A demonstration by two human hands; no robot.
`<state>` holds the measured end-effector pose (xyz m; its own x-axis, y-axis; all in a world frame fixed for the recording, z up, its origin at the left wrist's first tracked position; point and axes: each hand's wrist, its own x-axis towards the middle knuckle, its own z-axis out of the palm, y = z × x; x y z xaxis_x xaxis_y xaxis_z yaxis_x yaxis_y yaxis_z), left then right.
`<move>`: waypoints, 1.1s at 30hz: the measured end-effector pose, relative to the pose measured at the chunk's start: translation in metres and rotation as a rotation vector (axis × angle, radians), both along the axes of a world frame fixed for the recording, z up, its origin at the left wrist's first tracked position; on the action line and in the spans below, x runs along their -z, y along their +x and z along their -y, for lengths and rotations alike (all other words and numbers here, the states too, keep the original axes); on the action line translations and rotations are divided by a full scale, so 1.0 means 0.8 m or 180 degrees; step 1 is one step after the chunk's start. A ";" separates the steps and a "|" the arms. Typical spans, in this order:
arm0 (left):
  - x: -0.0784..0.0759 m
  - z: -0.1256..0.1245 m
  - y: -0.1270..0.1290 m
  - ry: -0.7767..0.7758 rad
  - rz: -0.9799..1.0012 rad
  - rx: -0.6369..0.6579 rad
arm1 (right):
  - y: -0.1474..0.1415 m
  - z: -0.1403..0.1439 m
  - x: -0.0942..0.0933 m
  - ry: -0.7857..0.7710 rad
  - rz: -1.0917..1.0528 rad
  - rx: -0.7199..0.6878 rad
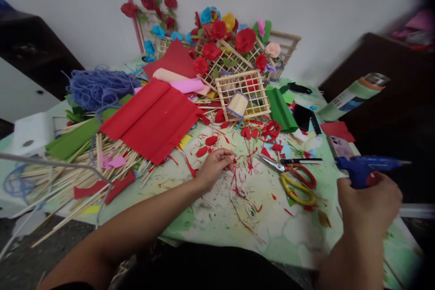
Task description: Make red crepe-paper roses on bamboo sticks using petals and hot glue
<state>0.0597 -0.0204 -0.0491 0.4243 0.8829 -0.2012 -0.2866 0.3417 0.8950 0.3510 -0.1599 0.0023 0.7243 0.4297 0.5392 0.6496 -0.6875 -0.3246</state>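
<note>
Glue gun (pixel 365 168) sits in the right hand (pixel 369 200), fingers wrapped closed round its blue handle at the near right of the table (pixel 217 217). Its long axis runs left to right, and the metal nozzle points right, out past the table edge and away from the work.

The left hand (pixel 215 165) rests at the middle of the table, well apart from the gun, fingers curled loosely on the surface among small red paper petals (pixel 207 145) and slivers. Whether it pinches one of them I cannot tell; the fingertips are too small to read.

So the petals lie to the left of the gun and slightly farther from the person, on the side opposite its nozzle, and the left hand is much the nearer to them. Between the two hands lie scissors (pixel 295 176) with red and yellow handles, blades pointing left toward the scraps.

Farther off, sheets of red crepe paper (pixel 152 118) lie over a spread of wooden sticks (pixel 68 176) on the left, and stick lattices (pixel 243 90) covered with paper flowers lean against the wall.
</note>
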 end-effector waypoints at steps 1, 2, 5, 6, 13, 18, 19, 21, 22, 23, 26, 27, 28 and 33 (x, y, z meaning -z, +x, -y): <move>0.000 0.001 0.000 0.0026 -0.0053 -0.0009 | -0.018 -0.007 -0.005 0.0183 0.0026 -0.0036; 0.000 0.001 0.000 0.0037 -0.0094 -0.0027 | -0.038 -0.014 -0.007 0.0419 0.0028 -0.0104; -0.001 0.002 -0.002 0.0029 -0.0215 -0.0089 | -0.093 -0.028 0.006 0.0872 -0.0576 -0.0876; -0.001 0.002 -0.004 0.0012 -0.0241 -0.0114 | -0.108 -0.029 0.015 0.0955 -0.0761 -0.1179; -0.002 0.003 -0.011 -0.0029 -0.0472 0.0034 | -0.152 -0.017 0.065 0.0316 -0.1905 -0.2861; -0.008 0.005 -0.007 -0.0088 -0.0691 0.0247 | -0.159 -0.013 0.060 0.0260 -0.2491 -0.3206; -0.009 0.005 -0.006 -0.0158 -0.0705 0.0245 | -0.161 -0.013 0.058 0.0267 -0.2470 -0.3232; -0.010 0.004 -0.005 -0.0264 -0.0717 0.0212 | -0.165 -0.015 0.054 0.0224 -0.2359 -0.3244; -0.009 0.004 -0.004 -0.0285 -0.0726 0.0203 | -0.167 -0.017 0.052 0.0205 -0.2296 -0.3231; -0.009 0.004 -0.004 -0.0284 -0.0741 0.0198 | -0.168 -0.018 0.050 0.0180 -0.2236 -0.3227; -0.008 0.004 -0.003 -0.0219 -0.0826 0.0191 | -0.168 -0.022 0.047 0.0114 -0.2094 -0.3287; -0.008 0.004 -0.003 -0.0200 -0.0864 0.0190 | -0.167 -0.023 0.047 0.0087 -0.2063 -0.3335; -0.008 0.004 -0.003 -0.0185 -0.0902 0.0187 | -0.166 -0.023 0.047 0.0068 -0.2029 -0.3388; -0.010 0.004 -0.004 -0.0030 -0.1033 0.0370 | -0.166 -0.023 0.050 0.0045 -0.1878 -0.3437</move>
